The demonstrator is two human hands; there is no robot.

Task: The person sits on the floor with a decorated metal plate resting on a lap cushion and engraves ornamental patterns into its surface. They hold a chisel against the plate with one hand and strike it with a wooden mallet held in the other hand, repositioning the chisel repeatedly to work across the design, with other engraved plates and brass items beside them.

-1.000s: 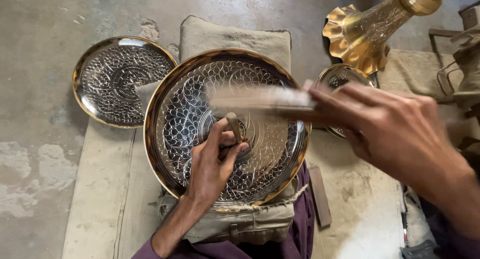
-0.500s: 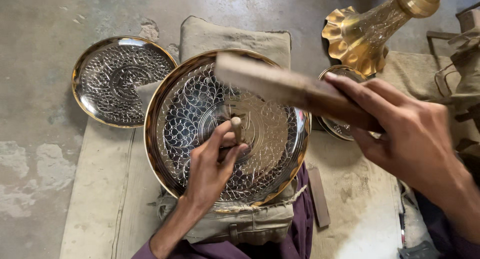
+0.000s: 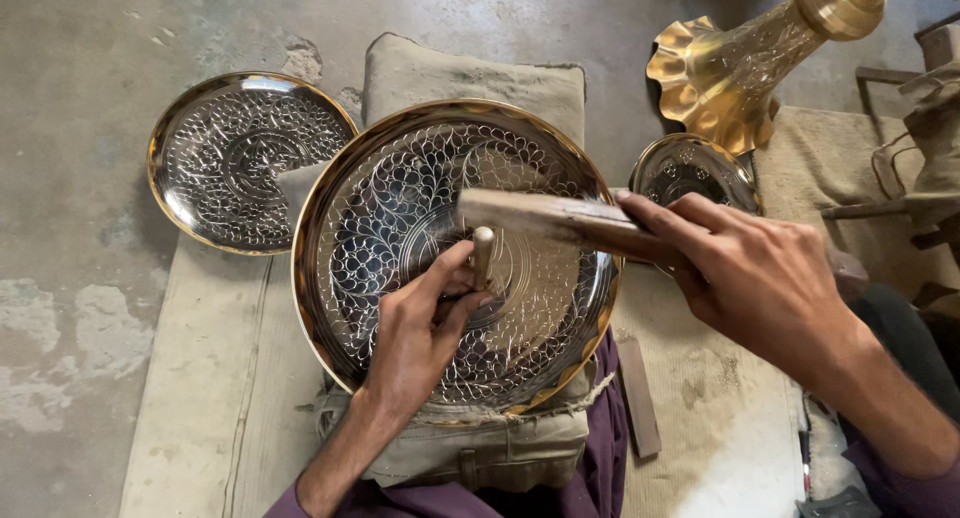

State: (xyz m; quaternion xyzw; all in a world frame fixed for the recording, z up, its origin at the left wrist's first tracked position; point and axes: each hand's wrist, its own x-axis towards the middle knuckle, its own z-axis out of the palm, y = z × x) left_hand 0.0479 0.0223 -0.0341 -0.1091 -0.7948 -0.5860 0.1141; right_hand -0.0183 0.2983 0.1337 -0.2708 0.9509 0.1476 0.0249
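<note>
- The large engraved brass plate (image 3: pixel 400 228) lies on a padded cloth cushion (image 3: pixel 470 78) in the middle of the view, its gold rim all round a silvery field of cut leaf patterns.
- A small metal chisel (image 3: pixel 483 253) stands nearly upright on the large plate, just right of its centre.
- The left hand (image 3: pixel 420 338) is closed round the chisel, fingers pinching the shaft, heel of the hand resting over the plate's lower half.
- The right hand (image 3: pixel 750 278) is gripped tight on the handle of a wooden mallet (image 3: pixel 550 218), which reaches across the plate's right side; its head hangs just above the chisel top, and I cannot tell whether they touch.
- A second engraved plate (image 3: pixel 245 158), smaller, lies left of the large plate on the concrete floor (image 3: pixel 80 278).
- A still smaller engraved dish (image 3: pixel 690 168) sits just past the large plate's right rim.
- A fluted brass vase (image 3: pixel 740 68) lies tilted beyond that dish, well right of the large plate.
- A flat dark bar (image 3: pixel 638 398) lies on the mat below the large plate's right edge.
</note>
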